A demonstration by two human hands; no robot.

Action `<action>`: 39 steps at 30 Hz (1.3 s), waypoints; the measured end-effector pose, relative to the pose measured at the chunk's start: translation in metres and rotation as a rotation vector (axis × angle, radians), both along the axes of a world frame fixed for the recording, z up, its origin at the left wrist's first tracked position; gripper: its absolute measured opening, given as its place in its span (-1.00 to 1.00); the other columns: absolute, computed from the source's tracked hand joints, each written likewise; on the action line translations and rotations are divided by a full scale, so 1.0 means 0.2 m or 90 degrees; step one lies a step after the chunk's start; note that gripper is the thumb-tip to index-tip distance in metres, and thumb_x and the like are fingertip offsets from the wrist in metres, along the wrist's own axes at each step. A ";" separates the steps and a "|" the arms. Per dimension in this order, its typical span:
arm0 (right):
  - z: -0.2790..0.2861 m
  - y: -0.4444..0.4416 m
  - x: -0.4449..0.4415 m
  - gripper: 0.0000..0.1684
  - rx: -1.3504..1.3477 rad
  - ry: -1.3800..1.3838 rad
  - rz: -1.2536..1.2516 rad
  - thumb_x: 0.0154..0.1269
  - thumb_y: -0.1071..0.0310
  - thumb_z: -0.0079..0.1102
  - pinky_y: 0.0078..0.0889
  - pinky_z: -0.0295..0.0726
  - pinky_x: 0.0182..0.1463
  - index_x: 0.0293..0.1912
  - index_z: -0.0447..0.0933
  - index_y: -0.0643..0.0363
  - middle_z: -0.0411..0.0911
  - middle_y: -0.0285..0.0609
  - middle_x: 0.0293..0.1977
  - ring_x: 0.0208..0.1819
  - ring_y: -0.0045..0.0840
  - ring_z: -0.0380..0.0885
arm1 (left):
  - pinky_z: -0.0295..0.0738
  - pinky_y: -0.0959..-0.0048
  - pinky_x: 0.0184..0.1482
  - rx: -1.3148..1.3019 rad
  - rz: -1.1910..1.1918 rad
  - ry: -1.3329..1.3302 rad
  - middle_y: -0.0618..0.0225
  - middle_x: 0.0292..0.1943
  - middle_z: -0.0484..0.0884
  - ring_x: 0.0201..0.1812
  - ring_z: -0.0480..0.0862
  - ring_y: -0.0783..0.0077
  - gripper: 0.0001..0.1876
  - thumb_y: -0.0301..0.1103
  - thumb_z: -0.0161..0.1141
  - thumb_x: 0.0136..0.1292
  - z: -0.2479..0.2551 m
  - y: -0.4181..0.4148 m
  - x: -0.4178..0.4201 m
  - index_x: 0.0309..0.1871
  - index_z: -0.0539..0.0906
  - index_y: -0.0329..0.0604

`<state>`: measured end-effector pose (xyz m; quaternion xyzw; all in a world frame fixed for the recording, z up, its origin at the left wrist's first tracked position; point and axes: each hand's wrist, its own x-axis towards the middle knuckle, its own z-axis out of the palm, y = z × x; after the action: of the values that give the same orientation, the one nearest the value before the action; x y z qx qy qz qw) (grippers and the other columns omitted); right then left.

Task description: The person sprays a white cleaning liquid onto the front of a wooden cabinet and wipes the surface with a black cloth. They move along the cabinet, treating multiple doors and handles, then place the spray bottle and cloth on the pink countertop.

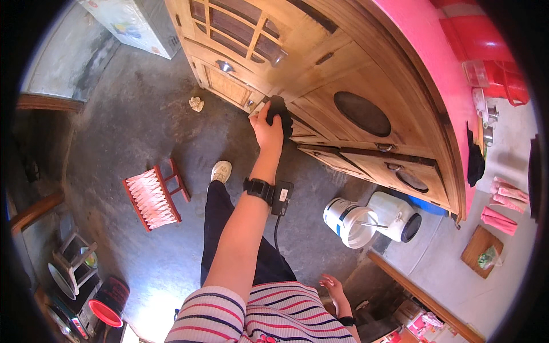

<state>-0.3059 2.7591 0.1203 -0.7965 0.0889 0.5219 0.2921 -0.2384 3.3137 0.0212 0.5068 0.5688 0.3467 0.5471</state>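
My left hand (268, 126) reaches forward to the wooden cabinet (300, 73), its fingers closed on a bunched dark cloth (279, 115). The cloth is against the cabinet front, near its lower drawers and doors; a smudged patch in the picture blurs the wood just above it. My right hand (332, 286) hangs low beside my striped shirt, fingers apart and holding nothing. Oval dark panels mark the cabinet's right part, where a lower door (399, 169) stands ajar. On my left wrist is a black strap with a small device and a cable.
A white bucket (358, 227) and a white plastic drum (392, 214) stand right of my legs. A low stool with woven pink straps (152, 199) is to the left. A black and red bucket (109, 300) is at lower left. A crumpled light thing (196, 103) lies on the concrete floor.
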 end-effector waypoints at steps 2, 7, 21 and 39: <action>0.01 0.02 0.02 -0.61 -0.005 0.000 0.014 0.29 0.38 0.01 -0.47 0.47 0.00 0.10 0.39 0.27 0.57 -0.17 -0.19 -0.13 -0.53 0.53 | 0.35 0.34 0.06 0.008 -0.001 -0.025 0.11 -0.07 0.34 -0.03 0.42 0.13 -0.53 -0.45 0.19 0.05 0.05 0.02 0.00 0.11 0.52 -0.02; 0.01 0.05 0.05 -0.61 -0.006 0.002 0.019 0.30 0.35 0.02 -0.51 0.47 -0.02 0.10 0.40 0.24 0.57 -0.18 -0.21 -0.16 -0.57 0.53 | 0.35 0.34 0.06 -0.005 0.001 -0.069 0.09 -0.10 0.35 -0.05 0.43 0.12 -0.54 -0.42 0.19 0.06 0.12 0.07 0.02 0.11 0.52 -0.04; -0.05 0.05 0.01 -0.60 -0.018 0.022 0.011 0.29 0.37 0.01 -0.53 0.45 -0.01 0.11 0.40 0.24 0.58 -0.22 -0.23 -0.19 -0.59 0.51 | 0.41 0.38 0.02 -0.254 0.027 -0.139 0.08 -0.02 0.44 -0.01 0.52 0.21 -0.58 -0.52 0.11 0.08 -0.26 -0.26 -0.12 0.08 0.53 -0.15; -0.12 -0.10 -0.04 -0.58 -0.019 0.053 -0.056 0.26 0.40 0.04 -0.51 0.45 -0.03 0.12 0.38 0.22 0.58 -0.19 -0.22 -0.19 -0.55 0.53 | 0.31 0.30 0.09 0.135 0.039 -0.103 0.01 -0.03 0.36 0.00 0.40 0.10 -0.52 -0.50 0.14 0.04 0.08 0.05 0.14 0.12 0.48 -0.15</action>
<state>-0.3135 2.7391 0.0967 -0.7737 0.1437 0.5397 0.2990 -0.2105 3.3242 0.0377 0.5146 0.4983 0.4610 0.5238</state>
